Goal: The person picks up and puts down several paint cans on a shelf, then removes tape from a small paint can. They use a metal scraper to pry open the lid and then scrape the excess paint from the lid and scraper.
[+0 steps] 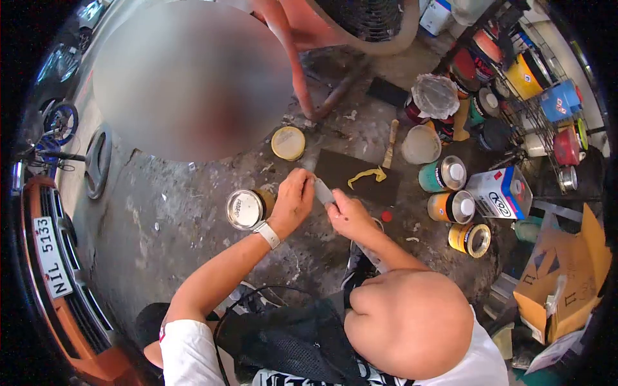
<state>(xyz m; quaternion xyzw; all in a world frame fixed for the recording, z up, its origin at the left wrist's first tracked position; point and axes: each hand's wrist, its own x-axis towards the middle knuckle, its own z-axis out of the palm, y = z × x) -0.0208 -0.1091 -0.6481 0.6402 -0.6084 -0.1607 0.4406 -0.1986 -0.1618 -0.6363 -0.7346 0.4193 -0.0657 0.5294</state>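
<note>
Fingers pinched, my left hand holds one end of a small grey flat piece, probably a spreader blade. My right hand grips the other end, its thumb along the edge. Just beyond both hands lies a dark flat board, which carries a curled strip of yellow paste. Beside my left wrist stands a can with a silver lid. A yellow-rimmed round tub sits farther out. On the floor near my right hand is a small red cap.
Several paint cans stand at right, with a rectangular solvent tin and a cardboard box. A wooden-handled brush lies past the board. An orange car is at left. A large blurred patch hides the upper left.
</note>
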